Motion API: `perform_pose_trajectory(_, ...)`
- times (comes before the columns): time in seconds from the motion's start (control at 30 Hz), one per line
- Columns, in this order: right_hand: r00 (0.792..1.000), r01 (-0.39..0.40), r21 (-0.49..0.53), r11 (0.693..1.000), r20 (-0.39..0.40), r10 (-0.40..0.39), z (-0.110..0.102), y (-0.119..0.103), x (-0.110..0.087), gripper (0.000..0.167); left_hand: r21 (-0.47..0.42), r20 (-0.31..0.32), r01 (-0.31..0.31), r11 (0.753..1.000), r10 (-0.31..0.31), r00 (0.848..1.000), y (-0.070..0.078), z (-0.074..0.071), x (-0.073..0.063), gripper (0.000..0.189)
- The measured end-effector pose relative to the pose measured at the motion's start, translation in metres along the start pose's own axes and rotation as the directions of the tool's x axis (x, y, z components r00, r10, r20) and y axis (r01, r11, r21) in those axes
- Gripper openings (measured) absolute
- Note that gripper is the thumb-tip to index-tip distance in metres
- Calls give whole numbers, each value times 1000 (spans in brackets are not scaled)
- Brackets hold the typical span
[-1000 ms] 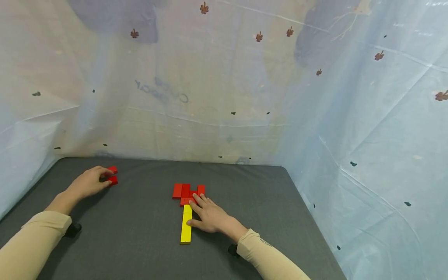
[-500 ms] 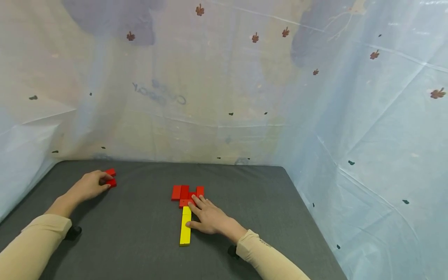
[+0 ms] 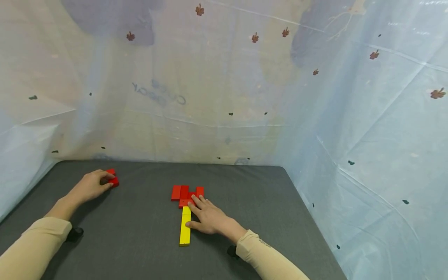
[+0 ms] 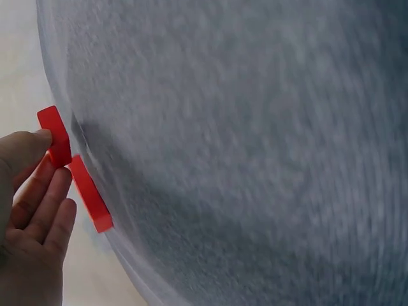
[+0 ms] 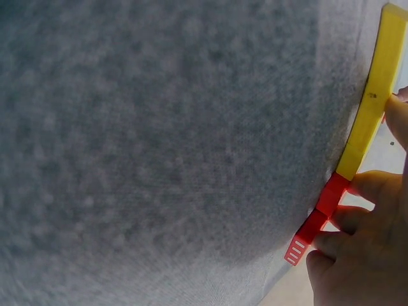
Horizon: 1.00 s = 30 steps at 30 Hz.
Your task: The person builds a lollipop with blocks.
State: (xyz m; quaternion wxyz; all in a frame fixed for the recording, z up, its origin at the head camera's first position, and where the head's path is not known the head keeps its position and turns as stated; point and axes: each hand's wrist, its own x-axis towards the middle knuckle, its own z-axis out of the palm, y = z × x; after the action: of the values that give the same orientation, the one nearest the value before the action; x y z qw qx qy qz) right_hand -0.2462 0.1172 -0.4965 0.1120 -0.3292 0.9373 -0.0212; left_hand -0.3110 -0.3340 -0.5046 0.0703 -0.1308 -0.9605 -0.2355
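Note:
My left hand (image 3: 92,186) pinches a red block (image 4: 56,135) between thumb and fingertips at the far left of the table. A second red block (image 4: 90,194) lies just beyond it, close to the fingertips. Near the middle, my right hand (image 3: 211,217) is spread, its fingertips resting on a flat cluster of red blocks (image 3: 184,191). The thumb touches the yellow strip (image 3: 185,231), which runs from the cluster toward me. In the right wrist view, the yellow strip (image 5: 373,95) meets the red blocks (image 5: 331,194) end to end, and part of the cluster is hidden by the fingers.
The dark grey tabletop (image 3: 140,241) has rounded far corners. A pale plastic sheet (image 3: 210,77) with printed leaves hangs behind the table and along its right side.
The camera view has shifted slightly. My left hand has moved the pinched red block a little to the right. The right hand stays in place on the blocks.

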Motion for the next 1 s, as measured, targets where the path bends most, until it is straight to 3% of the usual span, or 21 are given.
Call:
perform_pose_trajectory(0.4, 1000, 5, 1, 1000, -9, -5, 0, 0, 0, 77, -61, -107, -129, 990, 122, 987, 39, 6, 1, 28)
perform_pose_trajectory(0.73, 1000, 5, -8, 1000, -12, -5, 0, -1, 0, 76, -91, -133, -212, 973, 199, 971, 76, 16, 7, 28)
perform_pose_trajectory(1.0, 1000, 2, -20, 1000, -13, -2, -1, -2, -1, 76, -98, -148, -270, 958, 255, 956, 105, 32, 19, 26)
